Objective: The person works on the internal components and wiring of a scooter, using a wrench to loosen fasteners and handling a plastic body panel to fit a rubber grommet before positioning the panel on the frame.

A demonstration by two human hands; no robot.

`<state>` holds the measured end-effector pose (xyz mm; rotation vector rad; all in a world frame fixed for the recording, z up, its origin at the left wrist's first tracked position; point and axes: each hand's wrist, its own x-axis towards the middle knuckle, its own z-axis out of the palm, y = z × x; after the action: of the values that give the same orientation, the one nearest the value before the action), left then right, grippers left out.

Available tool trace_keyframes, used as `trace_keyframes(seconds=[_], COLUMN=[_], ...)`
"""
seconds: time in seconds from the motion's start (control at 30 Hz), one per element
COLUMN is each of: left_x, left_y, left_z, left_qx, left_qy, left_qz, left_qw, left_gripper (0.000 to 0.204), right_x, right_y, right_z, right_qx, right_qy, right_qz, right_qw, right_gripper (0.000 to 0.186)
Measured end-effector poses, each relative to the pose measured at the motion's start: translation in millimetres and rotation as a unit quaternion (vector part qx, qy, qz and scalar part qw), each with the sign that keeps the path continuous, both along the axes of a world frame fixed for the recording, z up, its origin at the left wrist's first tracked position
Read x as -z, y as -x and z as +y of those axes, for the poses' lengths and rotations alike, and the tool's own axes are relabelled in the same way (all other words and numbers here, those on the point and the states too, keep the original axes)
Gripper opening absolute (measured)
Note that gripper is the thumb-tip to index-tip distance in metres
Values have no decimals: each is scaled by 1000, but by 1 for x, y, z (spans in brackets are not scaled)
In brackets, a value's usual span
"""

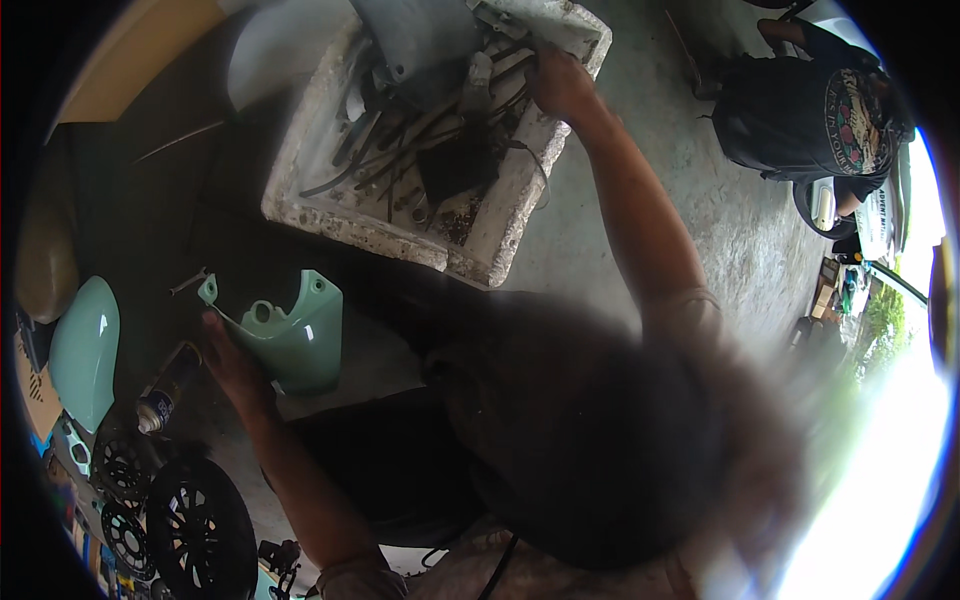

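Head view: the left hand (236, 365) lay along the left edge of a pale green molded panel (300, 345), touching it; the fingers were dim, and I could not tell how firmly they had closed. That panel sat low and left of centre, its notched side up and holes showing in its two upper corners. The right hand (562, 85), arm stretched out, was at the upper right wall of a worn white foam box (345, 240), its fingers bent and partly hidden, so I could not tell whether they gripped anything. Inside the box lay thin dark strips (405, 140) and a dark squarish piece (455, 170), with a grey curved panel (425, 35) at its far side. Just left of the left hand an aerosol can (170, 385) lay tilted; farther left were a rounded green panel (86, 350) and a black wheel (200, 525). Well apart, at upper right, a co-worker (810, 110) in dark clothing bent over the grey floor (735, 215)
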<state>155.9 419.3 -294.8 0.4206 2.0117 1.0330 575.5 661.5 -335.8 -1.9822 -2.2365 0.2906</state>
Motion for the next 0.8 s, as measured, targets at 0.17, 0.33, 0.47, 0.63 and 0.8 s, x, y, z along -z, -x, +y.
trace_keyframes(seconds=[0.17, 0.33, 0.47, 0.63, 0.8], left_x=[5, -2, 2, -1, -6], left_y=[3, 0, 11, 11, 6], left_z=[-3, -1, -8, -4, -4], left_qx=[-9, -15, -19, -8, -35], left_qy=[-18, -29, -31, -25, -23], left_qz=[63, 31, 24, 21, 47], left_qw=[998, 999, 999, 999, 998], left_gripper=[63, 64, 62, 64, 66], right_x=[9, 5, 6, 42, 47], right_y=[-3, 6, 15, 9, 26], right_z=[-2, 4, 6, 4, -7], right_qx=[-43, -52, -125, -216, -236], right_qy=[129, 267, 356, 336, 305], right_qz=[-105, -200, -250, -267, -263], right_qw=[985, 941, 891, 877, 884], right_gripper=[30, 27, 26, 25, 25])
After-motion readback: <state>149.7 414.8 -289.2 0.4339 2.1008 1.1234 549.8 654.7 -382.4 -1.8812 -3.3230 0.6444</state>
